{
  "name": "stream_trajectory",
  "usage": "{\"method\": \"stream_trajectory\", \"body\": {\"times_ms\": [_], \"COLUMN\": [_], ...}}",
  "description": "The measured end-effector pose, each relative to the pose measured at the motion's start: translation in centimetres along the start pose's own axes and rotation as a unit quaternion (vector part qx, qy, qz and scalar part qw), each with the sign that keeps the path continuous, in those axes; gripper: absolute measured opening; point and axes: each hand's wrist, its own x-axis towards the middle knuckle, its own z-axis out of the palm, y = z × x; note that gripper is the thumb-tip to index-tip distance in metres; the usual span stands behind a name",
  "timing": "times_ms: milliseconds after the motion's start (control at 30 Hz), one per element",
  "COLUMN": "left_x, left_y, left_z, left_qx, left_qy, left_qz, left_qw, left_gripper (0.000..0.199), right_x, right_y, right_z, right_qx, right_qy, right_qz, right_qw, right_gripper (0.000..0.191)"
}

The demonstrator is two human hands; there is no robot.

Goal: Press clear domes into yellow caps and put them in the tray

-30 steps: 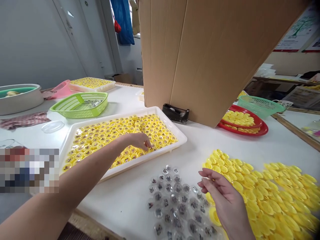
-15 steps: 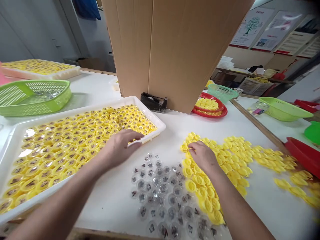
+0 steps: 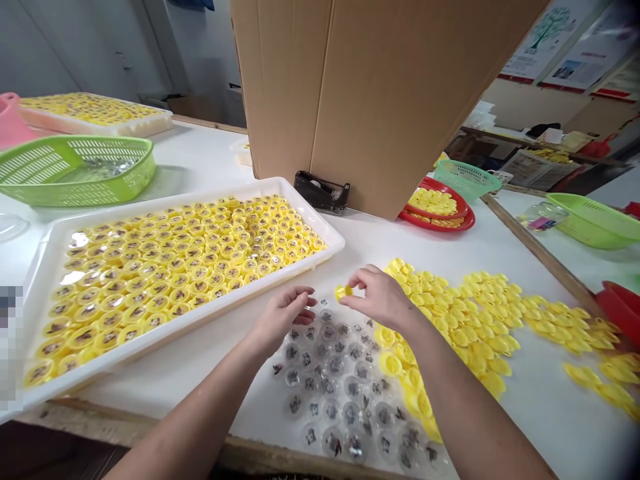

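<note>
The right hand [image 3: 381, 299] pinches a yellow cap [image 3: 343, 292] above the bench [image 3: 370, 238], beside clear discs [image 3: 336, 363] spread toward its near edge; the half-open left hand [image 3: 283, 315] appears empty, and a slack pinch could drop the cap.

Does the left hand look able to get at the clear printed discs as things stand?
Likely yes: the left hand is close to the clear printed discs, most of which lie uncovered. The right hand, pinching a yellow cap, seems to leave the way free.
</note>
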Motion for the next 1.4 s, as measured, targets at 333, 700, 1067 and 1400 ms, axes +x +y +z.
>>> {"method": "stream_trajectory", "body": {"times_ms": [333,700,1067,1400], "left_x": [0.9,1.1,-2.3,-6.6], "left_y": [-0.3,-0.6,0.3,-1.6], "left_z": [-1.3,-1.3,-2.5,-5.6], "left_qx": [-0.323,-0.358,-0.279,-0.239], "left_qy": [-0.033,-0.076,0.025,0.120], "left_qz": [-0.056,-0.064,-0.075,-0.086], "left_qw": [0.944,0.928,0.957,0.960], "left_gripper": [0.018,0.029,0.019,0.028], "right_x": [2.5,1.9,2.9,5.1], "right_y": [-2.8,-1.6,1.3,1.9], "right_z": [2.8,4.2,6.0,7.4], "right_qx": [0.308,0.398,0.169,0.068], "right_qy": [-0.021,-0.032,0.030,-0.002], "right_qz": [-0.045,-0.001,-0.012,-0.035], "right_qw": [0.950,0.917,0.985,0.997], "right_gripper": [0.017,0.024,0.014,0.012]}}
